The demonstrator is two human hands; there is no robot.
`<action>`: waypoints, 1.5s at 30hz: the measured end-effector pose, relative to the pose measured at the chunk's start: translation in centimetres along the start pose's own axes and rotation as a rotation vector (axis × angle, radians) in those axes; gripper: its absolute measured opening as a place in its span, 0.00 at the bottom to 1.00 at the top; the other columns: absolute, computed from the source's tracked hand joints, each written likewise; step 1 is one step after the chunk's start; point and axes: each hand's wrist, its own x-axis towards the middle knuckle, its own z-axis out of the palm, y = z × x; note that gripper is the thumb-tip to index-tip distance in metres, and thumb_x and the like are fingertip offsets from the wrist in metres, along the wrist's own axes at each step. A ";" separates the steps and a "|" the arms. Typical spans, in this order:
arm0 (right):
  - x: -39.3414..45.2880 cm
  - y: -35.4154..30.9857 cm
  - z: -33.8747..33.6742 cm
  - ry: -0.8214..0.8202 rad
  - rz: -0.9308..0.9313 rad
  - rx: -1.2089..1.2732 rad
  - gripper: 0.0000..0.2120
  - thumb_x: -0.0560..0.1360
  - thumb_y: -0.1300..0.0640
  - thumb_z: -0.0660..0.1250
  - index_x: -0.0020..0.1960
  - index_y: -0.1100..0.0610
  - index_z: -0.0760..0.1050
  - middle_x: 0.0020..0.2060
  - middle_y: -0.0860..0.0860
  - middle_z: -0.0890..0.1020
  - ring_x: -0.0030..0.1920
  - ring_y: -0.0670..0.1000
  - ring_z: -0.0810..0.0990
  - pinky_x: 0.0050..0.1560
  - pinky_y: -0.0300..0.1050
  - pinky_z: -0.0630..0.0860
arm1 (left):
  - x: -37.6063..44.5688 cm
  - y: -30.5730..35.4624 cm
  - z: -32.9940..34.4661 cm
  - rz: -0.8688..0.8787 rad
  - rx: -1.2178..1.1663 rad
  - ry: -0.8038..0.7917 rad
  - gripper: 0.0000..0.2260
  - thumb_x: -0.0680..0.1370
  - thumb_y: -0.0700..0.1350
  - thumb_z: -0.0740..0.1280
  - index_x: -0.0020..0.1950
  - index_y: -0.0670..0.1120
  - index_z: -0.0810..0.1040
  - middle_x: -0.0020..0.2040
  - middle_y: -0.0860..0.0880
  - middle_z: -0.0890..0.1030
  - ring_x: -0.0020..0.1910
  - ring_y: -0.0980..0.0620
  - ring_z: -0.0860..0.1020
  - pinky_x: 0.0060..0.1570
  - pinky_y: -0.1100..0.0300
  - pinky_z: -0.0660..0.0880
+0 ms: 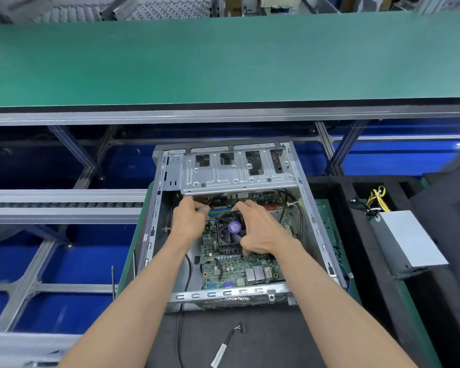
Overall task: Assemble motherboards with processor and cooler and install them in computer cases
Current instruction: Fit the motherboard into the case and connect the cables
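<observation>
An open grey metal computer case [311, 213] lies on its side before me. A green motherboard [231, 266] lies inside it. On the board sits a black cooler fan [230, 229] with a purple sticker at its hub. My right hand [260, 229] curls round the cooler's right side, thumb at the near edge and fingers over the far edge. My left hand [187, 221] is at the cooler's far-left corner, its fingers curled near the memory slots. Whatever those fingers pinch is hidden. The case's drive cage [237, 171] overhangs the far end of the board.
A grey power supply [406, 243] with yellow and black wires [375, 197] lies to the right on black foam. A loose cable with a white label [227, 346] lies on the black mat near me. A green conveyor belt [223, 62] runs across beyond the case.
</observation>
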 end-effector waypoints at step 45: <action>0.5 0.0 0.3 0.069 0.033 -0.015 0.41 0.61 0.63 0.76 0.70 0.55 0.65 0.60 0.53 0.71 0.57 0.55 0.72 0.53 0.54 0.76 | -5.9 -1.7 -1.9 -0.212 0.388 -0.658 0.29 0.77 0.35 0.59 0.73 0.51 0.50 0.41 0.41 0.83 0.21 0.53 0.76 0.24 0.61 0.74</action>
